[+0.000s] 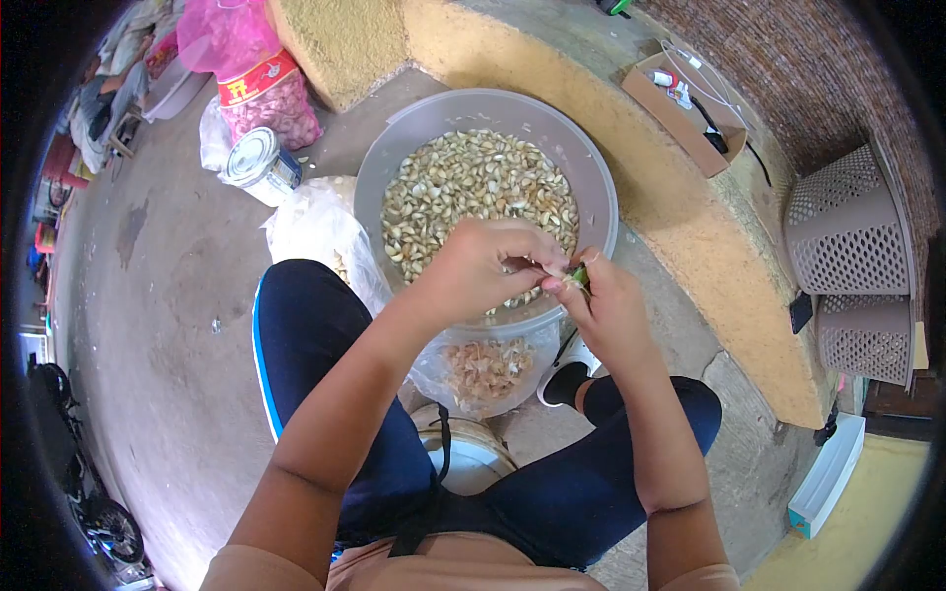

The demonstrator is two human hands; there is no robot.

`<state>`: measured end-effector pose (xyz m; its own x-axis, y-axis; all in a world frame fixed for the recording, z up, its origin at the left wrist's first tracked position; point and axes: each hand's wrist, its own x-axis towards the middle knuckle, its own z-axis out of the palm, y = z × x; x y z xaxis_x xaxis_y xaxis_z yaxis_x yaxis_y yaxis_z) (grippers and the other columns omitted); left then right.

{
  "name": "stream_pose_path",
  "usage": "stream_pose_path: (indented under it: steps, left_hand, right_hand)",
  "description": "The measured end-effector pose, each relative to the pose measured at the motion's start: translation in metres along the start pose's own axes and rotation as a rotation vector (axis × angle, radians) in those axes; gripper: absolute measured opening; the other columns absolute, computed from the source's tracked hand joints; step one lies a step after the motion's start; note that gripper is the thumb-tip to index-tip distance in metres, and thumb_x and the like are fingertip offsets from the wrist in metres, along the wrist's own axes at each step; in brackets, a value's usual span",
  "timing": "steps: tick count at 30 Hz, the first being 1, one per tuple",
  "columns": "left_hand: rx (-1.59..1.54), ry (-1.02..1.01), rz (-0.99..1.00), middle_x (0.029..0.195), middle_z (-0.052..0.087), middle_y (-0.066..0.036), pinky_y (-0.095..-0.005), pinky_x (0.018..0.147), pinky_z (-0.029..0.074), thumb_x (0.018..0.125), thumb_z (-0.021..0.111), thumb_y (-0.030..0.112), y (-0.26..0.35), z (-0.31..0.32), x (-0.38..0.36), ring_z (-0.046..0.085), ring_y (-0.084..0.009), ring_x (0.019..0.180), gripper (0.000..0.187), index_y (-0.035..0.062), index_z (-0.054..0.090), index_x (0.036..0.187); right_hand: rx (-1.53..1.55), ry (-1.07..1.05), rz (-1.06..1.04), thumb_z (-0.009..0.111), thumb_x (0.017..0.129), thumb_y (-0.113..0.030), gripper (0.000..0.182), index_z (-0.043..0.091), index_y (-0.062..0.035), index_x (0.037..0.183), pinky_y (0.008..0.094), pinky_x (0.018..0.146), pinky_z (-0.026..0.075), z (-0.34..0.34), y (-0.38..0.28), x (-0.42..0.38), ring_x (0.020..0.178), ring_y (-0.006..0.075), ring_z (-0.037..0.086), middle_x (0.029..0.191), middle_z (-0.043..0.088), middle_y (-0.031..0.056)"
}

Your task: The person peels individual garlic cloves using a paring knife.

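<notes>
Above the near rim of a large grey tub (594, 187), my two hands meet. The tub holds a broad heap of garlic cloves (473, 177). My left hand (485, 268) is closed in a pinch on a small pale garlic clove (558, 276), partly hidden by the fingers. Closed around a small green object (581, 276), my right hand (613, 303) touches the same clove; the fingers hide most of the green object's shape. Below the hands, papery garlic skins (488, 372) lie in a clear plastic-lined container.
A white plastic bag (320, 231) and a paint can (261, 165) stand left of the tub. Behind them is a pink mesh sack of garlic (276, 113). A yellow ledge (680, 236) curves along the right, bearing a cardboard box (680, 123) and perforated baskets (847, 227).
</notes>
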<state>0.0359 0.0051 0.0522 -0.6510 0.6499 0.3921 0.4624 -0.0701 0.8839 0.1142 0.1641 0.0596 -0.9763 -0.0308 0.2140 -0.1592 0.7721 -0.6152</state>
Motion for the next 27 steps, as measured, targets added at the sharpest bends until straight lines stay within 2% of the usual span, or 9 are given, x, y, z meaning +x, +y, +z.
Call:
stream_pose_path:
  steps: [2,8,11,14,17,23,27]
  left_hand:
    - [0.003,0.013,-0.013,0.083,0.063,-0.010,-0.0244,0.065,0.050,0.063,0.066,-0.005,0.000,0.001,0.000,0.062,-0.0162,0.075,0.019,0.0017,0.063,0.080]
    - [0.024,0.007,-0.121,0.084,0.063,-0.009,-0.0236,0.064,0.050,0.064,0.067,-0.004,0.004,0.001,0.000,0.062,-0.0146,0.075,0.018,0.0020,0.063,0.081]
    - [-0.007,0.018,-0.135,0.080,0.063,-0.007,-0.0254,0.062,0.050,0.065,0.064,-0.002,0.001,0.002,-0.002,0.062,-0.0162,0.069,0.015,0.0028,0.063,0.079]
    - [0.134,-0.069,-0.026,0.082,0.064,-0.009,-0.0243,0.064,0.049,0.063,0.067,-0.002,-0.001,-0.004,-0.001,0.062,-0.0168,0.074,0.018,0.0012,0.063,0.080]
    - [0.218,-0.094,0.026,0.081,0.064,-0.009,-0.0249,0.064,0.049,0.063,0.066,-0.001,-0.002,-0.005,-0.002,0.062,-0.0180,0.073,0.018,0.0008,0.063,0.080]
    - [0.164,-0.055,-0.140,0.079,0.064,-0.008,-0.0248,0.062,0.049,0.065,0.066,0.001,0.000,-0.003,-0.003,0.061,-0.0162,0.070,0.017,0.0019,0.064,0.081]
    - [0.146,-0.037,-0.161,0.072,0.062,-0.010,-0.0278,0.060,0.047,0.065,0.065,0.004,-0.002,-0.001,-0.003,0.061,-0.0213,0.064,0.013,0.0041,0.064,0.078]
  right_hand:
    - [-0.002,0.060,-0.024,0.060,0.077,-0.036,0.035,0.049,-0.0023,0.081,0.0358,0.050,0.039,0.003,0.001,0.001,0.054,0.0315,0.052,0.056,0.049,0.0141]
    - [-0.009,0.061,-0.038,0.059,0.077,-0.036,0.035,0.049,-0.0027,0.081,0.0361,0.049,0.039,0.006,0.005,0.000,0.054,0.0312,0.052,0.055,0.049,0.0138]
    - [-0.008,0.045,-0.059,0.060,0.077,-0.034,0.033,0.049,-0.0034,0.081,0.0361,0.049,0.039,0.007,0.008,0.000,0.055,0.0317,0.053,0.057,0.049,0.0140]
    - [-0.012,-0.078,-0.076,0.061,0.076,-0.031,0.032,0.047,-0.0027,0.080,0.0386,0.053,0.043,0.002,0.007,0.004,0.062,0.0335,0.056,0.065,0.054,0.0163]
    - [-0.026,-0.127,-0.069,0.061,0.077,-0.030,0.030,0.049,-0.0035,0.082,0.0386,0.054,0.044,0.000,0.006,0.005,0.062,0.0331,0.056,0.065,0.055,0.0154]
    - [-0.016,-0.061,-0.071,0.061,0.076,-0.029,0.027,0.050,-0.0041,0.081,0.0380,0.053,0.044,0.005,0.008,0.005,0.061,0.0317,0.057,0.065,0.056,0.0142]
    - [-0.019,0.001,-0.128,0.061,0.076,-0.028,0.026,0.050,-0.0048,0.079,0.0367,0.051,0.043,0.010,0.013,0.004,0.058,0.0297,0.056,0.064,0.054,0.0125]
